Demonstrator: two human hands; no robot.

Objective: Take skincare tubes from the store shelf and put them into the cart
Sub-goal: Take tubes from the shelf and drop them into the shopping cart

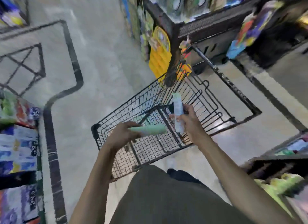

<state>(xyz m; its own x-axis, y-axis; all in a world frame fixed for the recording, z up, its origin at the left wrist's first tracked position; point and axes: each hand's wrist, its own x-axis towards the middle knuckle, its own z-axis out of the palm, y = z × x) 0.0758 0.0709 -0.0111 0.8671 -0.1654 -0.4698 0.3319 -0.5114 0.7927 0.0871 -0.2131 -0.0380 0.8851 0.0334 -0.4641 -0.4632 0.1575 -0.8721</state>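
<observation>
Left hand (122, 134) gripped green tube (148, 130); right hand (189, 119) gripped white tube (178, 111), fingers curled round each. Both hovered over cart (215, 105), unreleased; drop remained.

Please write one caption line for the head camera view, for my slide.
Left hand holds a mint-green tube, right hand a pale blue-white tube, above the black wire cart.

Green tube (150, 130) lying level, pale blue tube (178, 110) upright — both over cart (133, 107) (black wire).
</observation>
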